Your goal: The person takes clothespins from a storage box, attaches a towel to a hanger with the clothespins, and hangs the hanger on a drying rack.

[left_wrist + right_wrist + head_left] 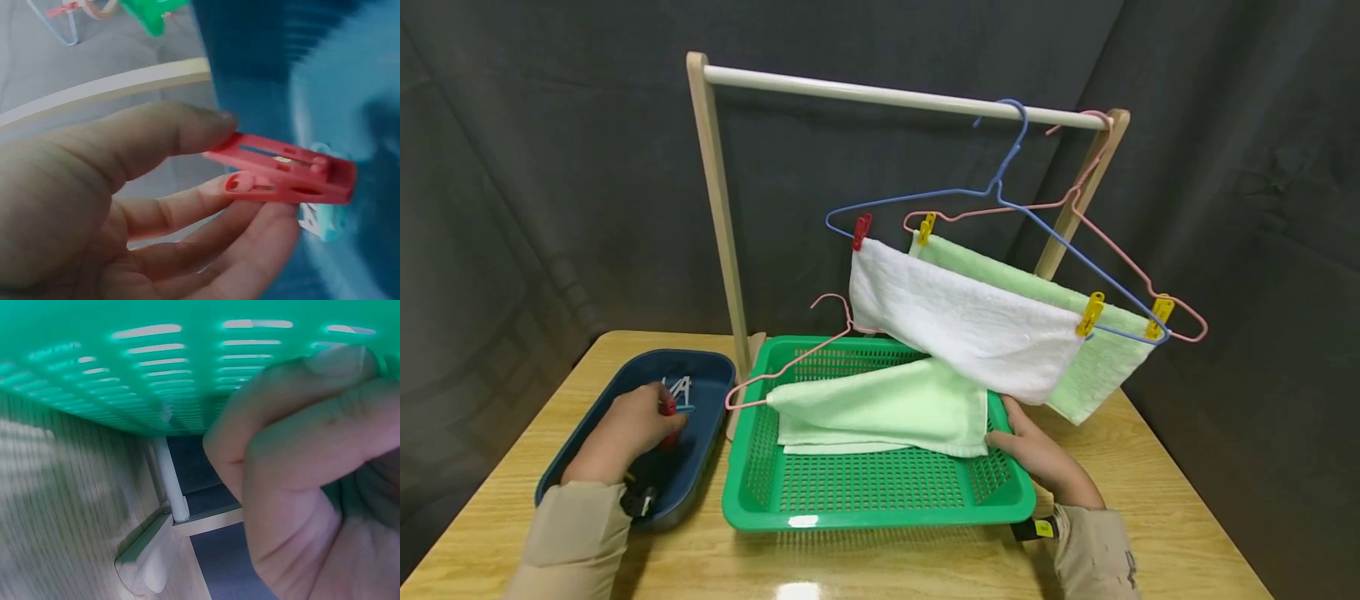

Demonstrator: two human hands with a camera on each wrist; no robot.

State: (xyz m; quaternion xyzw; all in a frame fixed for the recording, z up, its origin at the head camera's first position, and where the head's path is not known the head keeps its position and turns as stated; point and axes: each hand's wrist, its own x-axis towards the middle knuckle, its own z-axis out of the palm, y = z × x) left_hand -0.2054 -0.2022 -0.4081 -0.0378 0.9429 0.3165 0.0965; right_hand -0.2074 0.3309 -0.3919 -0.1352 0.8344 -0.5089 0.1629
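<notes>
Over the navy tub [722,367], my left hand [640,425] pinches a red clothespin [287,169] between thumb and fingers. Beyond its tip, a white and a pale blue clothespin [685,408] lie in the tub. My right hand [1045,454] grips the right rim of the green basket [880,518], thumb on top and fingers [300,444] curled at its outer side. The thumb tip is right at the edge of a light green towel [880,408]. That towel is draped over a pink hanger [790,364] lying across the basket, its hook up.
A wooden rack [722,208] with a white rod [850,87] stands behind. From it hang a blue hanger [910,198] with a white towel [962,321] and a pink hanger [1120,242] with a green towel [1097,383], held by clothespins. The towels overhang the basket's right back corner.
</notes>
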